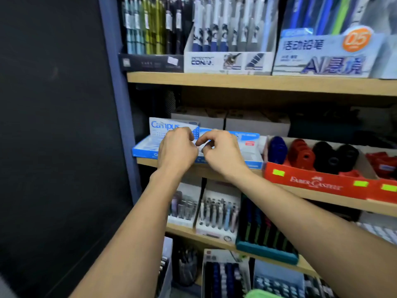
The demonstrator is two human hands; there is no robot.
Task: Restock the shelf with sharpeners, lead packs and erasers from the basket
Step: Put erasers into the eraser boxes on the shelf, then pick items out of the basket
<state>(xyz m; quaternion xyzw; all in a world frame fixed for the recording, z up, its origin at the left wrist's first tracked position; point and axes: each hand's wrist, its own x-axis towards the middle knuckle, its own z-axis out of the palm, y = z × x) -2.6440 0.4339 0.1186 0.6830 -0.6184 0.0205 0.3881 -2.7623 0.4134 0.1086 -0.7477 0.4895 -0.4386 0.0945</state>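
Both hands, L [177, 150] & R [223, 154], fingers curled over blue Campus box [146, 148]; held item unclear.

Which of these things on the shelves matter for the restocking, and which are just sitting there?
Job: left hand, right hand, blue eraser box, red sharpener tray.
Just there: pen boxes, pencil box, lower pen displays.

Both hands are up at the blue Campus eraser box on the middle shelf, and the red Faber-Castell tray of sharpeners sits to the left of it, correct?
Not quite. The head view shows both hands, left hand and right hand, at the blue Campus eraser box on the middle shelf, but the red Faber-Castell tray of sharpeners sits to the right of it, not the left.
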